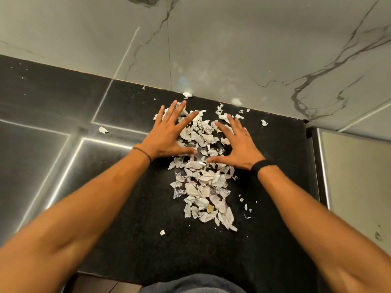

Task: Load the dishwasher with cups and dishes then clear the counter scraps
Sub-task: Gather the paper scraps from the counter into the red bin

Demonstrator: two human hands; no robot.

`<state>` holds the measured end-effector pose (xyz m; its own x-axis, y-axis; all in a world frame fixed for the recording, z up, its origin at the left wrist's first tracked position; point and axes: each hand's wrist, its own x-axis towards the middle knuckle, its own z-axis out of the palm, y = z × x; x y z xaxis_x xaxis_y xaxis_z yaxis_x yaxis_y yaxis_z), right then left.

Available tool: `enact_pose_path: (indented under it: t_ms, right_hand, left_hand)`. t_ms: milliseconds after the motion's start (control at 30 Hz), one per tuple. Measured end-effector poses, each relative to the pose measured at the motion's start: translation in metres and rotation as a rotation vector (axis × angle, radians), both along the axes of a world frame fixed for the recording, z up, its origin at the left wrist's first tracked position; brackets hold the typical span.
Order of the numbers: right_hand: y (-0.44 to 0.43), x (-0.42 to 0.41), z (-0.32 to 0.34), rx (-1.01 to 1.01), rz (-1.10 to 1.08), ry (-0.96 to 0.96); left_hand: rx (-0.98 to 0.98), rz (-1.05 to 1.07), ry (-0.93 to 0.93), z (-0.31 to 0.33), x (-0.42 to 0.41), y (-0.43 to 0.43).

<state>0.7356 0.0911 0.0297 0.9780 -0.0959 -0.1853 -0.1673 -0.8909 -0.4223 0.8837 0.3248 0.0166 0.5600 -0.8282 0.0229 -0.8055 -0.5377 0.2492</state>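
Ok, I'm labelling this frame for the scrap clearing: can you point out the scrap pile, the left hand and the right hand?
scrap pile [203,187], head view, middle of the torn paper heap.
left hand [169,136], head view, back of the hand.
right hand [239,144], head view, back of the hand.

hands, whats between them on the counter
Head view: torn paper scraps fill the gap between the left hand and right hand, with bits of bare black counter showing through.
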Motion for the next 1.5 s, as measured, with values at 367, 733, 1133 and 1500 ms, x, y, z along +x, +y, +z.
enact_pose_path:
  t_ms: [367, 733, 1133, 1500]
  right_hand:
    - [0.019, 0.035, 0.013, -0.057, 0.267, 0.277]
    - [0.045, -0.069, 0.015, -0.148, 0.307, 0.313]
    - [0.063, -0.088, 0.003, -0.286, 0.215, -0.069]
    - [0.038, -0.066, 0.055, 0.003, -0.018, -0.111]
  left_hand:
    - [0.261, -0.172, 0.171, 0.005, 0.001, -0.019]
    - [0.416, -0.175, 0.190, 0.012, -0.103, 0.019]
    - [0.018, -0.056, 0.100, 0.015, -0.125, 0.023]
    - [-0.036, 0.037, 0.083, 0.058, -0.099, 0.014]
